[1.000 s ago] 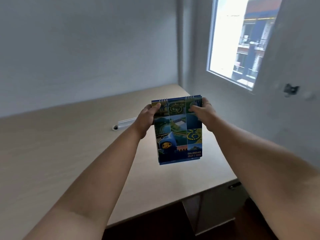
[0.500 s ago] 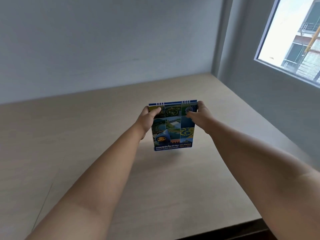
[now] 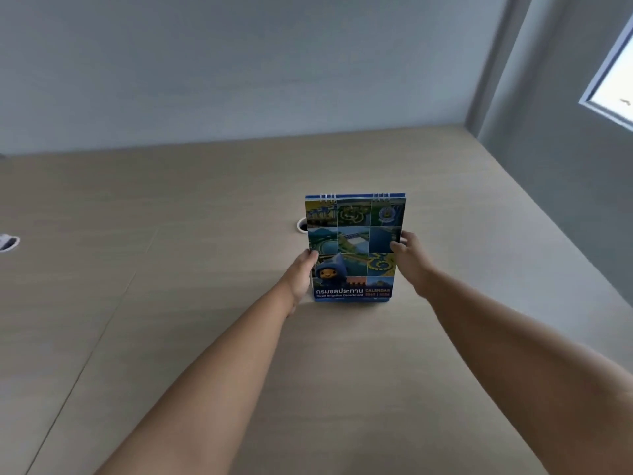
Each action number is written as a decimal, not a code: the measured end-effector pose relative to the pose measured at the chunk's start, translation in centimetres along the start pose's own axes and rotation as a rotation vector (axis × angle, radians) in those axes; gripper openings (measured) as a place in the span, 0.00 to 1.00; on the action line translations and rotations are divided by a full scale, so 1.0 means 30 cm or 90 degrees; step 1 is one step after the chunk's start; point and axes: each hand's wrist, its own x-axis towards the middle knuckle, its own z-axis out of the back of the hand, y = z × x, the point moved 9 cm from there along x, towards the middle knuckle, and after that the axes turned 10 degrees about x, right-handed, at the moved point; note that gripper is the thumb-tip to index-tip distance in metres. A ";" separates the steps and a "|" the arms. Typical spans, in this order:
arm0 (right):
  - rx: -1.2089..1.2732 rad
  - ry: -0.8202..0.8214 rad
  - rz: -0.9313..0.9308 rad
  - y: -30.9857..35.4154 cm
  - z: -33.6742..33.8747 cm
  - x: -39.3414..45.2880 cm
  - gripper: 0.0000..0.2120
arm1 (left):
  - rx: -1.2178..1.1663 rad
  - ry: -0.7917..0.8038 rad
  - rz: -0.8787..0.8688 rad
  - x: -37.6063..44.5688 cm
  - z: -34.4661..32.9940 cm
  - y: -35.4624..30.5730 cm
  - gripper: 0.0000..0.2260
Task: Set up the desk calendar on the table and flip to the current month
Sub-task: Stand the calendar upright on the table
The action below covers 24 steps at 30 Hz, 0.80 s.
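Observation:
The desk calendar [image 3: 354,246] stands upright on the wooden table [image 3: 205,269], its bottom edge on the surface. Its blue cover shows a grid of aerial photos, a hooded cartoon mascot and the word CALENDAR; the spiral binding runs along the top. My left hand [image 3: 302,275] grips the lower left edge of the calendar. On the right edge, about halfway up, my right hand [image 3: 409,255] holds it with the thumb on the cover. The back of the calendar and its stand are hidden.
A round cable hole [image 3: 302,225] sits in the tabletop just behind the calendar's left side. Another cable grommet [image 3: 8,242] lies at the far left. Grey walls bound the table at the back and right, with a window [image 3: 616,84] at upper right.
The calendar has come down from the air onto the table and now stands on its bottom edge. Both hands slid from its top corners down to its sides.

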 end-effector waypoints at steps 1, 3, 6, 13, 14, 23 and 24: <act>0.009 -0.002 0.006 -0.049 0.006 0.016 0.26 | 0.014 -0.011 0.008 0.001 -0.004 0.012 0.20; -0.001 -0.003 0.033 -0.135 0.007 0.039 0.27 | 0.018 -0.017 0.003 0.001 -0.017 0.032 0.19; -0.013 0.030 0.058 -0.245 -0.005 0.073 0.29 | 0.061 -0.026 -0.009 -0.004 -0.044 0.075 0.24; -0.018 0.048 0.091 -0.167 -0.033 -0.036 0.34 | 0.110 -0.043 -0.005 -0.030 -0.057 0.101 0.25; -0.024 0.044 0.097 -0.148 -0.036 -0.058 0.35 | 0.114 -0.038 -0.004 -0.026 -0.059 0.107 0.25; -0.014 0.033 0.085 -0.133 -0.027 -0.075 0.36 | 0.031 -0.104 0.037 -0.028 -0.005 0.138 0.35; -0.013 0.035 0.085 -0.128 -0.027 -0.082 0.36 | 0.037 -0.097 0.033 -0.034 -0.010 0.144 0.36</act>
